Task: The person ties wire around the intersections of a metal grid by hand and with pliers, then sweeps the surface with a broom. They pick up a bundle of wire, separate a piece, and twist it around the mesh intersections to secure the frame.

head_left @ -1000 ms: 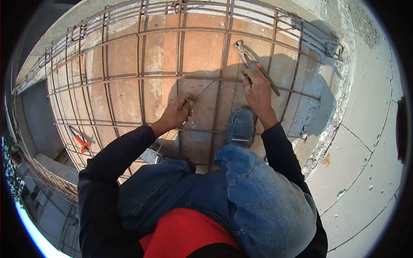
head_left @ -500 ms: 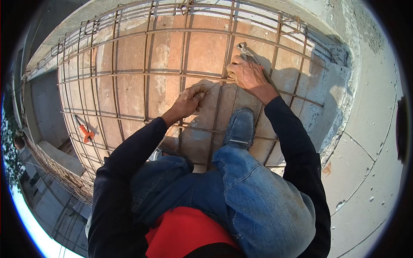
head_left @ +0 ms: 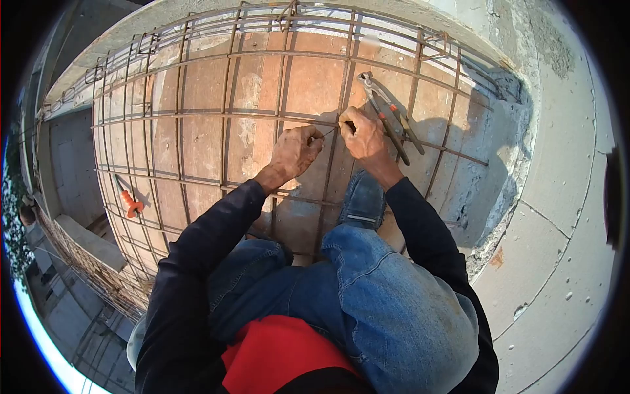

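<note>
rusty rebar grid (head_left: 197, 118) over reddish formwork fills the upper frame, concrete at right. two hands: left hand (head_left: 296, 150) and right hand (head_left: 363, 134) both pinch one tie wire (head_left: 330, 131); one pincers (head_left: 387, 113) rests beside.

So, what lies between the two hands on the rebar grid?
In the head view, a thin tie wire spans from left hand to right hand, over a vertical rebar.

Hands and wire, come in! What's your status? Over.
Left hand and right hand pinching thin tie wire at a rebar crossing. Pincers lying on the grid beside right hand. Nothing blocking.
</note>
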The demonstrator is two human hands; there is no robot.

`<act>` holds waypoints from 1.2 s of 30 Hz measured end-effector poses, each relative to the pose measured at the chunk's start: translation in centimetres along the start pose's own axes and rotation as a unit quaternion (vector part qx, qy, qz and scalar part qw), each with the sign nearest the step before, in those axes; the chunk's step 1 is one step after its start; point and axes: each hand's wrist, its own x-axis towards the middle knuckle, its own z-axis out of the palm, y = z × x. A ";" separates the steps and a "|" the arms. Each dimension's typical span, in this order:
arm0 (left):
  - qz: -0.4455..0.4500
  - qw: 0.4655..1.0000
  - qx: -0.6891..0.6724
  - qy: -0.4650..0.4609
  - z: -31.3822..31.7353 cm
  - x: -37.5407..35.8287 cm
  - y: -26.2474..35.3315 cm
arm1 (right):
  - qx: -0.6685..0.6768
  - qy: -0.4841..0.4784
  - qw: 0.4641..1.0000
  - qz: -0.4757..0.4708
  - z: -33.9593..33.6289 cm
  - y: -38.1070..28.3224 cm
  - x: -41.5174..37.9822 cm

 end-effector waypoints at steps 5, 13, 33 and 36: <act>0.158 0.973 0.164 0.040 -0.9 2.0 2.7 | -0.033 0.141 0.989 -0.040 2.9 1.0 -2.1; 0.274 0.868 0.409 -0.060 -3.7 6.5 9.1 | -0.247 0.043 0.958 -0.143 2.5 0.2 -2.5; 0.470 0.837 -0.270 -0.073 -4.8 -5.4 24.3 | -0.186 0.021 0.982 0.024 2.4 0.0 2.1; 0.384 0.834 -0.384 0.100 -6.0 -3.8 19.1 | -0.232 0.055 0.971 0.000 2.9 0.9 0.5</act>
